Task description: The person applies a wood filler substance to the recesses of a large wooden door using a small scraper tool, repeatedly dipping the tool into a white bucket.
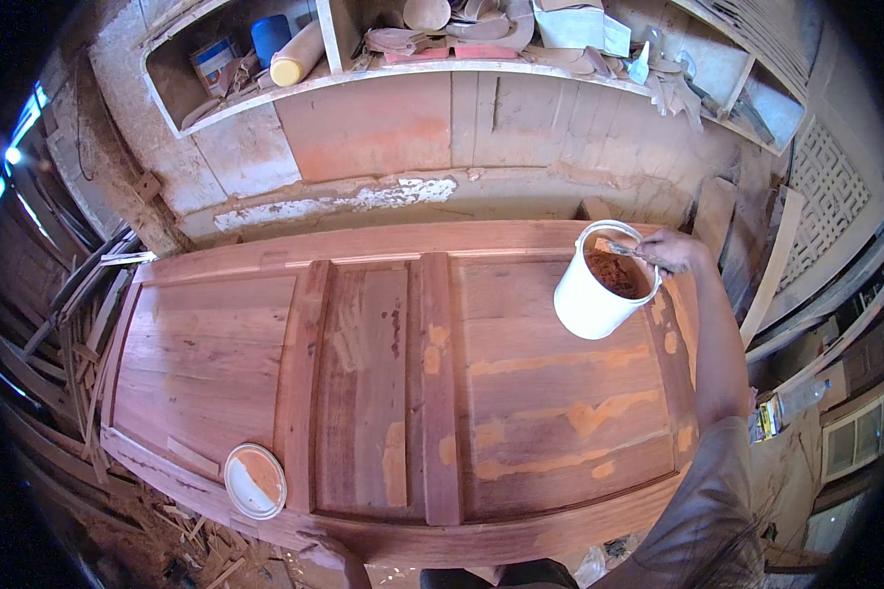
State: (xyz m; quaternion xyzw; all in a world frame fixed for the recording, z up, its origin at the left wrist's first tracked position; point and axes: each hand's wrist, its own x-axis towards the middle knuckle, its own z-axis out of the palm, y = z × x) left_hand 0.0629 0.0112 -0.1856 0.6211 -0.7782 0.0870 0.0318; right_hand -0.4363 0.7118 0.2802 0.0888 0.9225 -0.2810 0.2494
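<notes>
While the right hand (673, 251) grips a thin spreading tool (615, 248) at the mouth of a smooth, white, cylindrical bucket (594, 299) holding crumbly reddish-brown filler (615, 275), the bucket stands on a reddish, grained, panelled wooden door (211, 363) with matte orange smears. Near a round, paste-smeared lid (255, 481), the left hand (326, 555) is at the door's near edge, its grip unclear.

Cluttered open wall shelf (330, 37) up top; dusty bk wall (234, 169) w/ reddish panel (368, 128) approx ctr, flaky white paint (363, 196) below. Bright daylight (12, 155) far L. Lattice panel (825, 201) on R. Wood scraps (206, 540) on flr, lower L.
</notes>
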